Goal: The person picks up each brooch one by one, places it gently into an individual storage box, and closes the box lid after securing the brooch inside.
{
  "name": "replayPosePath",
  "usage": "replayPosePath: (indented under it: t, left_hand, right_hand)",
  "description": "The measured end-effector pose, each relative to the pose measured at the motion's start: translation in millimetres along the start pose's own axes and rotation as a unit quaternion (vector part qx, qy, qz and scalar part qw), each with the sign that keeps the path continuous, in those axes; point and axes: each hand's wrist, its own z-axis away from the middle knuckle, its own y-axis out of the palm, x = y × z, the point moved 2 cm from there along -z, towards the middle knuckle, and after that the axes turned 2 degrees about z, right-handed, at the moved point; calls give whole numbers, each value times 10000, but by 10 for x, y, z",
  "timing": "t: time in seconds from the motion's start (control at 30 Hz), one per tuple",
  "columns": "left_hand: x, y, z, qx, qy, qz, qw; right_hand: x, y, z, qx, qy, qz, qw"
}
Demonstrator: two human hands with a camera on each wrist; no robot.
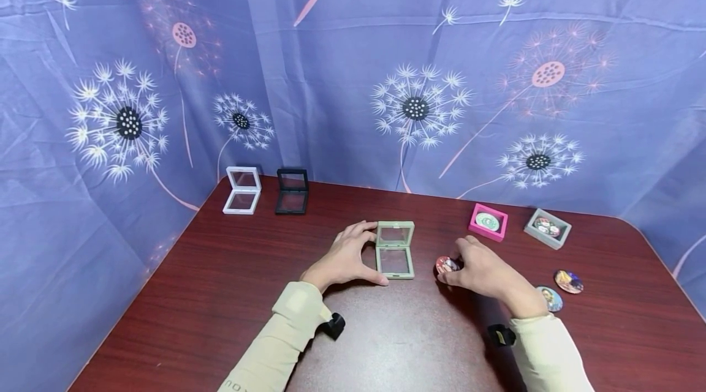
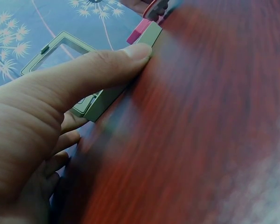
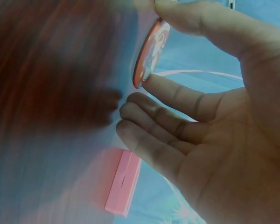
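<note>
Dark-red table [image 1: 380,343] | red badge [image 1: 445,265] right of green case [image 1: 394,247], rim pinched between right hand's [image 1: 482,266] thumb and index | left hand [image 1: 347,254] grips case, thumb at front | badge likely light, stiff, slick: hold rim

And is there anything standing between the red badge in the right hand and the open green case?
Nothing visible does. In the head view, only tabletop shows between the red badge, pinched by the right hand, and the green case. The left hand holds the case's left side, outside that gap.
</note>
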Motion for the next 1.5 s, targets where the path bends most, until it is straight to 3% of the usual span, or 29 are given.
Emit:
replayPosePath:
  t: [1.07,1.5]
  left_hand:
    - [26,11,-14,-60,48,-9,10000]
    - [35,17,-24,-30,15,-20,10000]
  right_hand:
    - [309,50,-201,111,-73,-155,9998]
    - [438,84,-278,107,-331,-227,9991]
